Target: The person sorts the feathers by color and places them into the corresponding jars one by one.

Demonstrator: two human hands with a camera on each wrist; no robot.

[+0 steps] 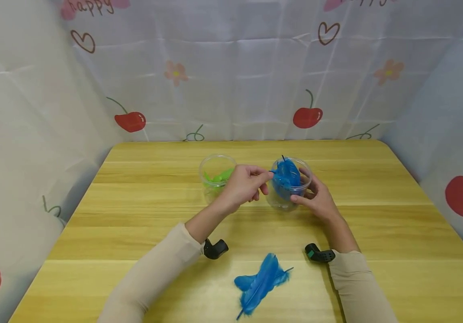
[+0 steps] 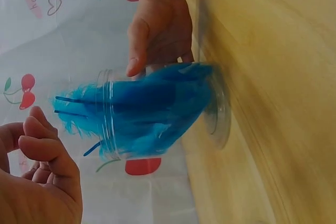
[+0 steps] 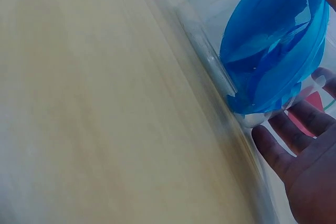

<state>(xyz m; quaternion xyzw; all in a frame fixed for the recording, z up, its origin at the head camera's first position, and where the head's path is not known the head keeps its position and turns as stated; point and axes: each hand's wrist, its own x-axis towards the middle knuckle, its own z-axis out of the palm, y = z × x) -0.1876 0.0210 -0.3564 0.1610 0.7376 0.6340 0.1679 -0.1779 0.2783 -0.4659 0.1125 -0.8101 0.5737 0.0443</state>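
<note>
A clear plastic jar [image 1: 283,207] stands on the table with blue feathers [image 2: 157,108] inside; several quills stick out past its rim. My right hand [image 1: 316,197] holds this jar from the right side, thumb in front and fingers around the far side, as the right wrist view also shows. My left hand [image 1: 247,184] is just left of the jar's mouth, its fingertips close to a protruding quill. In the left wrist view its fingers are loosely bent, apart from the quills, with nothing visible between them. Crossed blue feathers [image 1: 261,285] lie on the table nearer to me.
Behind the left hand stands a second clear jar [image 1: 202,181], partly hidden, with green feathers [image 1: 223,176] in it. Black wrist cameras [image 1: 216,249] sit at both wrists. The wooden table [image 1: 134,202] ends at a printed curtain [image 1: 231,89] at the back and sides.
</note>
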